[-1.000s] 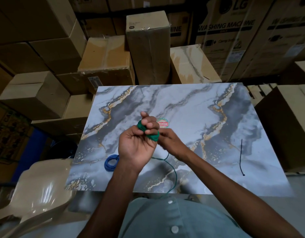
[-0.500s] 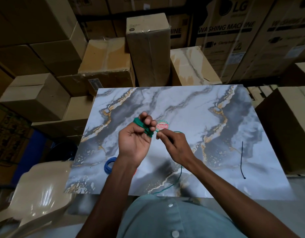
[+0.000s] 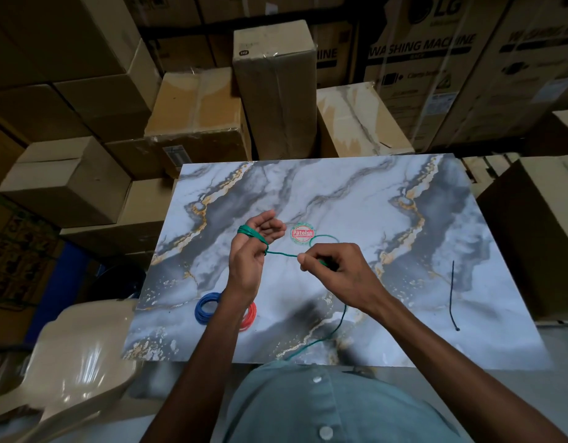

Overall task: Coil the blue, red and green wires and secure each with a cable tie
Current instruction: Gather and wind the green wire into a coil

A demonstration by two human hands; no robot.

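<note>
Since the earlier frame the hands have drawn apart, and a straight run of green wire (image 3: 281, 254) now stretches between them where before they were close together. Left hand (image 3: 249, 251) is raised above the worktop (image 3: 388, 225) with its fingers loosely extended and spread, the green turns wound around them near the knuckles; it carries the coil rather than clenching it. Right hand (image 3: 332, 266) sits just right of the left, thumb and forefinger pinching the wire, the other fingers curled under. Beyond the pinch the wire loops up past the round red-and-green sticker (image 3: 303, 232), which lies on the worktop between and just beyond the two hands, then trails back under the right wrist toward the near edge and the grey-green shirt (image 3: 324, 407).

Nearer than the sticker, under the left forearm, lie a coiled blue wire (image 3: 205, 308) and a coiled red wire (image 3: 250, 316); the arm covers the space between them, so whether they touch cannot be told. Far right of the sticker a thin black cable tie (image 3: 452, 295) lies straight on the marbled surface. Cardboard boxes (image 3: 276, 87) are stacked beyond the worktop, and a pale plastic chair (image 3: 68, 362) stands off its near left corner.
</note>
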